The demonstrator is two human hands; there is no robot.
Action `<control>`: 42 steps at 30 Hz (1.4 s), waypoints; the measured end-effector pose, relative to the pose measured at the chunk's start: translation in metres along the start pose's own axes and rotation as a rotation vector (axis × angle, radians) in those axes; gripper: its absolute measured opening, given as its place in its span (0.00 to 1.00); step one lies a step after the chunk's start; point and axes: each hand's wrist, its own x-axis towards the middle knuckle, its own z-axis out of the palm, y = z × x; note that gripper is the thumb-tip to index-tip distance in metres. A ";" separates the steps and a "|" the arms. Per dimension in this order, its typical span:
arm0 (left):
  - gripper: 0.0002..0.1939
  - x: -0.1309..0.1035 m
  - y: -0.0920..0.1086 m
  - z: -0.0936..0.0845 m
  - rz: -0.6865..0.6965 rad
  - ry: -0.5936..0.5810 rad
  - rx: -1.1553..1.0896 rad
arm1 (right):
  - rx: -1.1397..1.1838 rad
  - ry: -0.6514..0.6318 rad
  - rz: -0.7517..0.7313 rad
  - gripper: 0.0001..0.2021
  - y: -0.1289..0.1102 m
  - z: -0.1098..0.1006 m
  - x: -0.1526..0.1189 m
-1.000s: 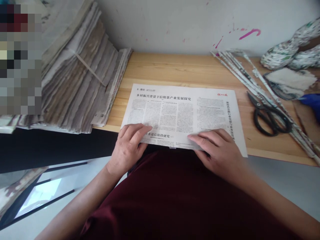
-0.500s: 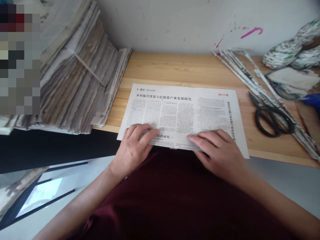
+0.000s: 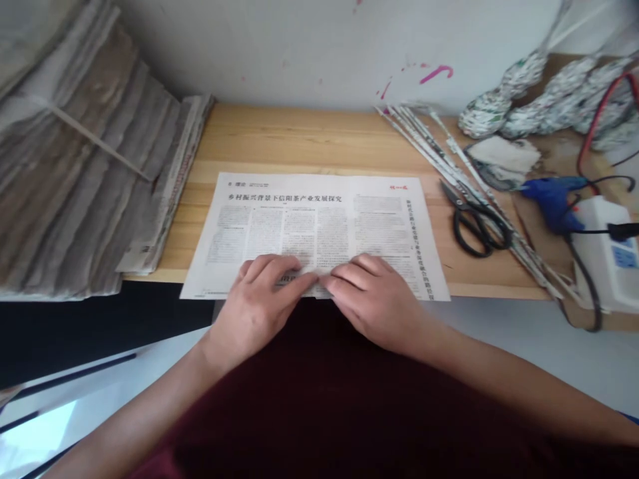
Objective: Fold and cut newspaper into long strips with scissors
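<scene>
A sheet of newspaper (image 3: pixel 332 229) lies flat on the wooden table, printed side up, with its near edge at the table's front. My left hand (image 3: pixel 259 299) grips that edge left of the middle, fingers bent over the print. Close beside it, my right hand (image 3: pixel 377 299) is closed on the same edge, its fingers curled and pressed together. The fingertips of both hands almost meet at the centre. What lies beneath my fingers is hidden.
A tied stack of newspapers (image 3: pixel 84 159) stands at the left. Black-handled scissors (image 3: pixel 476 223) and thin rolled paper sticks (image 3: pixel 464 176) lie on the wooden table (image 3: pixel 299 136) at the right. Beyond them are a blue glue gun (image 3: pixel 552 199), a folded cloth (image 3: pixel 504 156) and woven paper pieces (image 3: pixel 529 93).
My hands have come closer together along the newspaper's near edge, the right one moving inward. The view has shifted to the right, showing more of the glue gun and the woven paper pieces.
</scene>
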 end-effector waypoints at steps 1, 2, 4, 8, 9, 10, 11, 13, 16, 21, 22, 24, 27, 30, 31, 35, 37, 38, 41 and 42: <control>0.16 0.000 -0.001 0.000 0.001 0.004 -0.003 | 0.006 -0.002 0.013 0.12 0.001 0.000 0.000; 0.16 -0.001 -0.002 -0.001 0.002 0.006 -0.005 | 0.014 -0.001 0.027 0.13 0.002 0.000 -0.002; 0.16 -0.001 -0.005 -0.003 0.004 0.002 -0.008 | 0.028 0.013 0.062 0.13 0.006 -0.002 -0.008; 0.16 -0.003 -0.012 -0.010 -0.032 -0.021 -0.039 | 0.021 0.058 0.099 0.12 0.021 -0.009 -0.027; 0.16 -0.003 -0.015 -0.013 -0.048 -0.017 -0.054 | 0.014 0.073 0.103 0.11 0.026 -0.011 -0.033; 0.16 -0.004 -0.019 -0.015 -0.065 -0.013 -0.073 | 0.006 0.090 0.110 0.11 0.030 -0.014 -0.037; 0.16 -0.006 -0.023 -0.018 -0.081 -0.007 -0.093 | -0.001 0.100 0.112 0.10 0.035 -0.017 -0.042; 0.14 -0.008 -0.034 -0.023 -0.117 -0.001 -0.129 | -0.009 0.105 0.122 0.09 0.045 -0.023 -0.049; 0.09 -0.011 -0.050 -0.031 -0.157 -0.008 -0.170 | 0.001 0.083 0.144 0.07 0.056 -0.032 -0.056; 0.07 -0.015 -0.070 -0.042 -0.333 -0.020 -0.213 | 0.064 0.032 0.225 0.09 0.073 -0.041 -0.059; 0.07 -0.015 -0.073 -0.043 -0.406 -0.022 -0.218 | 0.085 0.030 0.250 0.10 0.076 -0.042 -0.060; 0.10 -0.015 -0.076 -0.045 -0.590 -0.027 -0.221 | 0.121 0.043 0.303 0.11 0.082 -0.043 -0.062; 0.14 -0.012 -0.075 -0.048 -0.813 -0.044 -0.203 | 0.136 0.072 0.377 0.11 0.088 -0.042 -0.067; 0.15 -0.009 -0.074 -0.049 -0.857 -0.023 -0.156 | 0.125 0.082 0.417 0.12 0.089 -0.039 -0.070; 0.16 -0.009 -0.074 -0.049 -0.873 -0.022 -0.143 | 0.117 0.089 0.427 0.12 0.088 -0.038 -0.070; 0.19 -0.013 -0.074 -0.048 -0.970 -0.011 -0.153 | 0.072 0.109 0.504 0.12 0.086 -0.036 -0.069; 0.20 -0.014 -0.074 -0.047 -0.983 0.002 -0.160 | 0.046 0.117 0.547 0.12 0.085 -0.034 -0.069; 0.20 -0.014 -0.073 -0.047 -0.980 0.008 -0.155 | 0.036 0.122 0.570 0.12 0.085 -0.034 -0.069; 0.20 -0.014 -0.070 -0.045 -0.976 0.021 -0.113 | 0.029 0.116 0.650 0.13 0.084 -0.031 -0.069; 0.20 -0.014 -0.069 -0.044 -0.968 0.033 -0.102 | 0.031 0.106 0.681 0.14 0.084 -0.030 -0.069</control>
